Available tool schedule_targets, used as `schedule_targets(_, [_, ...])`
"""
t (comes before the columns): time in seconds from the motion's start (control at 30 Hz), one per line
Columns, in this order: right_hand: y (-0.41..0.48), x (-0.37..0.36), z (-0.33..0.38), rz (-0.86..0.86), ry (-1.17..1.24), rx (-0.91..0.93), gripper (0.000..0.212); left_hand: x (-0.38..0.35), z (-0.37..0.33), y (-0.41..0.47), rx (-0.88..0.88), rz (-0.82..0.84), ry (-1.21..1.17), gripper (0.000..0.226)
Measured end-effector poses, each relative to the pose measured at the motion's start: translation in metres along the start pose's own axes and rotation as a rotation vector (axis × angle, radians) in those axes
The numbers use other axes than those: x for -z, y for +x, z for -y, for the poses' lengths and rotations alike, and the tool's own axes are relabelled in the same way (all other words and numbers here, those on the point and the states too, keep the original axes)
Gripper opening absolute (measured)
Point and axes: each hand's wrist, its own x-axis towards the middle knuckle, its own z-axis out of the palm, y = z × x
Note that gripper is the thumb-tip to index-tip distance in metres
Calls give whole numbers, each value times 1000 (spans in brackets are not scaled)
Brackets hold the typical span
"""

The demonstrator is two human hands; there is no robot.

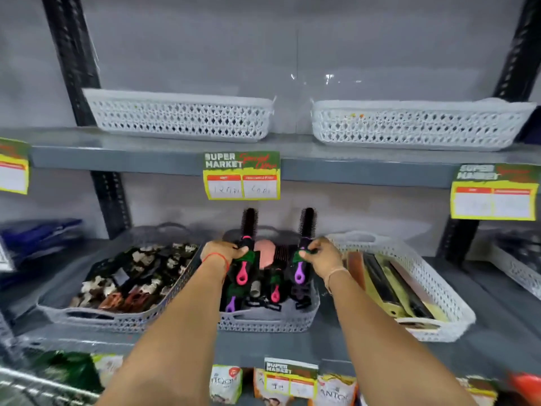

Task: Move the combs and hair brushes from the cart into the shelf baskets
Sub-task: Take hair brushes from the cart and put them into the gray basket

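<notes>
My left hand (224, 249) grips a round black hair brush with a pink handle (248, 227), held upright over the middle grey basket (263, 322). My right hand (320, 253) grips a matching round brush with a purple handle (306, 227), also upright over the same basket. Inside that basket lie several more brushes with pink and purple handles, plus a pink paddle brush (265, 253). The cart shows only as a blurred metal rim (35, 382) at the bottom left.
A grey basket of hair clips (126, 276) stands to the left, a white basket with flat packaged items (409, 288) to the right. Two white baskets (181, 115) (415, 124) sit on the upper shelf. Price tags hang from shelf edges; packets fill the shelf below.
</notes>
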Motion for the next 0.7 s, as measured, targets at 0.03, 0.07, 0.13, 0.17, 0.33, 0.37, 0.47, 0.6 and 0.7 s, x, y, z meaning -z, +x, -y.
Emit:
schedule_targets(0.03, [4, -8, -4, 30, -45, -18, 14, -4, 0, 6, 13, 2, 24, 63])
schedule_targets(0.07, [7, -18, -12, 65, -85, -38, 13, -11, 1, 14, 30, 7, 34, 64])
schedule_targets(0.13, [7, -31, -21, 118, -170, -63, 25, -25, 1, 22, 53, -9, 29, 68])
schedule_targets(0.17, [6, -37, -26, 147, -220, -70, 27, -34, 1, 25, 60, -12, 21, 69])
schedule_targets(0.33, [4, -54, -36, 206, -456, -96, 26, -66, 3, 31, 31, -57, -21, 59])
schedule_targets(0.37, [5, -56, -37, 206, -495, -90, 27, -73, 6, 33, 20, -59, -45, 54])
schedule_targets(0.47, [5, -61, -37, 204, -628, -38, 32, -86, 11, 36, 43, -87, -136, 49])
schedule_targets(0.6, [-6, -66, -40, 169, -867, 61, 31, -88, 13, 32, 11, -227, 49, 57])
schedule_targets(0.7, [-7, -61, -29, 203, -896, 64, 36, -81, 23, 23, -117, -256, -7, 64])
